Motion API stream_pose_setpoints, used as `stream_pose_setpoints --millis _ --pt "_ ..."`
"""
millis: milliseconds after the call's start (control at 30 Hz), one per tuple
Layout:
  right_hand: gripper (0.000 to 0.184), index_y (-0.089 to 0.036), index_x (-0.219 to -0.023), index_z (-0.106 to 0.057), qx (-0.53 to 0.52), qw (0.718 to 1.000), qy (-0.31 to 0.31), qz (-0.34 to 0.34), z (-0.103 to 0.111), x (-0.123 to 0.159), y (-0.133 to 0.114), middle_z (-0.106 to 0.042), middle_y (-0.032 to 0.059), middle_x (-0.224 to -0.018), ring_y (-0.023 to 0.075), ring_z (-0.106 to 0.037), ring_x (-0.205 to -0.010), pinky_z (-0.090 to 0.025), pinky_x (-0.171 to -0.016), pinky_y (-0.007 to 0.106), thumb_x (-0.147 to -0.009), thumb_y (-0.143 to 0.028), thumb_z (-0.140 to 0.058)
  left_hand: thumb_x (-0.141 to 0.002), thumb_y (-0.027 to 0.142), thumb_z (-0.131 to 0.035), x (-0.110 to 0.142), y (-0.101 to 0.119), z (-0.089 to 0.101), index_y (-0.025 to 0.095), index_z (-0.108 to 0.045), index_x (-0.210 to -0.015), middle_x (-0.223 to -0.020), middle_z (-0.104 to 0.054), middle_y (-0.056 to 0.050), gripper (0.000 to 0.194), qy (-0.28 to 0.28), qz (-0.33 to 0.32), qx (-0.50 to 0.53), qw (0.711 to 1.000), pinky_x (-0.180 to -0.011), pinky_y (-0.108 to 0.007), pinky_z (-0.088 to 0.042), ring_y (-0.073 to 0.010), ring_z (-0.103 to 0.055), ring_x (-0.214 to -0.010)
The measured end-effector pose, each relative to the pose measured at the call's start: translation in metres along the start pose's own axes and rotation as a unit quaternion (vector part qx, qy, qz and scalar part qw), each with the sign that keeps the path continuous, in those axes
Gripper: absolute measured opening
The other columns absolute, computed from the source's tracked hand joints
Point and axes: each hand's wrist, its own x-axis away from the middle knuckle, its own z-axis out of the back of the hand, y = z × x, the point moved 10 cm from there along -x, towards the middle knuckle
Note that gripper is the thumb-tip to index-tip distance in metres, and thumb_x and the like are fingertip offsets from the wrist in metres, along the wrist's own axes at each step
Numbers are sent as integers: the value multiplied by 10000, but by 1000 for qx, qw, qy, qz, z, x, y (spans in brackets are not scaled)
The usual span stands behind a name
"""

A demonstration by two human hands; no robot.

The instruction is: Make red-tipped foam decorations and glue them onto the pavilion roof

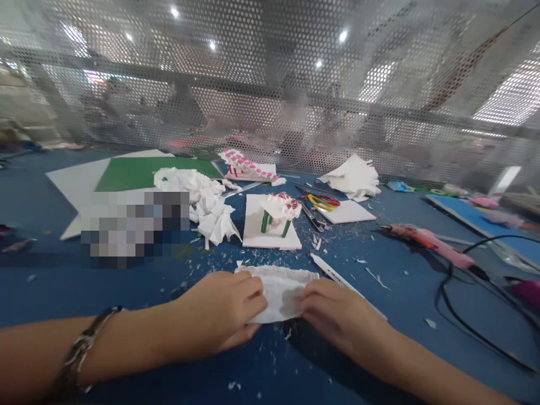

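Note:
A white tissue [279, 288] is stretched low over the blue table between my two hands. My left hand [236, 308] closes on its left edge, thumb below and fingers curled above. At the right edge my right hand [333, 309] pinches it, its fingertips slightly blurred. Just beyond the tissue stands a small model with green legs and a red-and-white top [283, 206], on a white square board [255, 216]. A white marker pen [333, 271] lies by my right hand, partly hidden behind it.
Crumpled tissue [213, 216] lies left of the model, and a tissue pile [352, 175] behind right. Scissors with red and yellow handles [323, 201] are near a white board [348, 211]. A pink glue gun [434, 244] trails a black cable. Perforated metal panel [253, 112] rises behind.

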Motion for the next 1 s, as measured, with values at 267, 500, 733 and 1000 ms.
stream_pose_setpoints --millis 267,500,733,1000 --pt "202 -180 -730 -579 -15 999 19 -21 -9 -2 13 -613 28 -767 136 -556 -728 -440 -656 253 -883 -195 -447 -944 276 -323 6 -15 2 172 -508 -665 -672 -580 -10 350 84 -3 85 993 -523 -233 -364 -146 -520 -585" --pt "205 -180 -697 -562 14 999 13 -46 -10 -5 19 -577 26 -712 140 -539 -653 -422 -582 252 -870 -201 -453 -874 235 -430 5 -35 -9 181 -456 -644 -637 -490 20 238 26 85 172 981 -533 -215 -340 -137 -487 -595" --pt "221 -183 -668 -536 41 997 -4 -72 -9 -9 27 -556 14 -669 141 -523 -604 -390 -535 247 -870 -247 -475 -830 211 -426 9 -42 -17 179 -426 -610 -611 -432 29 223 53 92 181 978 -511 -222 -305 -130 -446 -570" --pt "259 -183 -665 -515 33 996 -13 -78 -9 -9 29 -549 10 -655 133 -508 -589 -391 -528 245 -895 -275 -439 -895 260 -367 7 -41 -16 176 -442 -617 -606 -428 30 300 49 78 156 984 -475 -216 -311 -117 -440 -524"
